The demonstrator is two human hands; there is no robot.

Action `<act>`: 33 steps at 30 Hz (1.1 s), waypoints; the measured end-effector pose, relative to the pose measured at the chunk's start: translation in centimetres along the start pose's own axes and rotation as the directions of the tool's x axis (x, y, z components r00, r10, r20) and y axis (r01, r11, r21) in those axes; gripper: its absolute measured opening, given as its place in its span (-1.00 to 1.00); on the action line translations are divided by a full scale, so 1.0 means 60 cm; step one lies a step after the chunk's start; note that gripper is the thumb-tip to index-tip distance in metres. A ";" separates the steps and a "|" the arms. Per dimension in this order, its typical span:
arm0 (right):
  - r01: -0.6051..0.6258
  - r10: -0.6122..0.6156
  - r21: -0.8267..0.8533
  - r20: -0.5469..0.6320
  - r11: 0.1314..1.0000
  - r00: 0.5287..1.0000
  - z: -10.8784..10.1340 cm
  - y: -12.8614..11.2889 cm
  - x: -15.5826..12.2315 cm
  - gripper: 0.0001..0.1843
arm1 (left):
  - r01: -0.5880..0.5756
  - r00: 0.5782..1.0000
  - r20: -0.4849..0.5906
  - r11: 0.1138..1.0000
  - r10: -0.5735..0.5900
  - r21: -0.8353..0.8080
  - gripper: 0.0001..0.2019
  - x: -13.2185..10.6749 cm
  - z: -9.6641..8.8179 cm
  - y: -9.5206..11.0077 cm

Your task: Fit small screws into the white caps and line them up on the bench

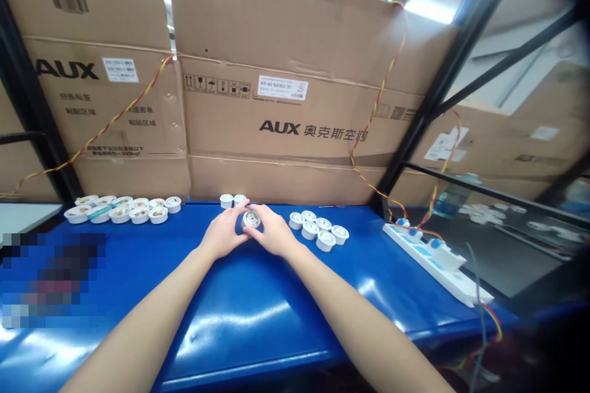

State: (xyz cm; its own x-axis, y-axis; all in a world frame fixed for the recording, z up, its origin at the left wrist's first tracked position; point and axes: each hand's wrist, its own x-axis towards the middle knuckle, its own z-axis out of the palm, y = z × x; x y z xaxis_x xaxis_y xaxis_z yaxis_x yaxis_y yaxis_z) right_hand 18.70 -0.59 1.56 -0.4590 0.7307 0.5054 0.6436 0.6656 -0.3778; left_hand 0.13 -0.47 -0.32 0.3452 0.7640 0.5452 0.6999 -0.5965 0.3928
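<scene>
A small round white cup (251,219) with a printed-looking top is between my two hands near the back of the blue table. My left hand (225,232) grips its left side, and my right hand (271,230) grips its right side, thumbs in front. Just behind my left hand, two similar white cups (226,201) stand close together by the cardboard, the right one partly hidden by my fingers. To the right of my right hand, several more white cups (310,229) stand in a loose cluster with their tops facing up.
Several shallow white cups (120,214) with brownish contents sit in rows at the back left. Large cardboard sheets (286,43) rise behind the blue table (239,313). A white power strip (433,267) runs along the right edge. Twisted red-yellow wires (380,98) hang nearby.
</scene>
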 end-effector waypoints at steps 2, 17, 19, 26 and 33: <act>-0.049 0.056 -0.163 0.039 0.985 0.998 -0.007 0.021 0.000 -0.51 | 0.010 1.000 0.027 1.000 -0.011 0.024 -0.28 -0.001 0.002 -0.010; -0.164 0.269 -0.432 0.194 0.887 0.943 -0.038 0.091 0.000 -0.76 | 0.190 0.980 0.056 0.982 -0.190 0.010 -0.51 -0.005 0.013 -0.062; -0.180 0.278 -0.408 0.197 0.895 0.940 -0.041 0.098 -0.003 -0.74 | 0.188 0.980 0.060 0.982 -0.188 0.012 -0.52 -0.005 0.013 -0.062; -0.212 0.268 -0.467 0.056 0.858 0.962 -0.023 0.091 0.004 -0.54 | 0.194 0.975 0.096 0.979 -0.200 0.069 -0.58 -0.005 0.011 -0.054; -0.061 0.126 -0.346 0.167 0.936 0.978 0.069 0.054 0.081 -0.33 | 0.197 0.971 0.115 0.974 -0.210 0.114 -0.69 -0.005 0.009 -0.047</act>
State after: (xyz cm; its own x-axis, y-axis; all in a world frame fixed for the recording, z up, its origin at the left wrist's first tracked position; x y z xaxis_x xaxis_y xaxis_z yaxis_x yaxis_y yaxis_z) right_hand 16.01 5.77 -0.42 -0.4701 0.8236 0.3175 0.8427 0.5257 -0.1159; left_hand -1.58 1.12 -2.00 0.2598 0.8954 0.3617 0.8207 -0.4021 0.4060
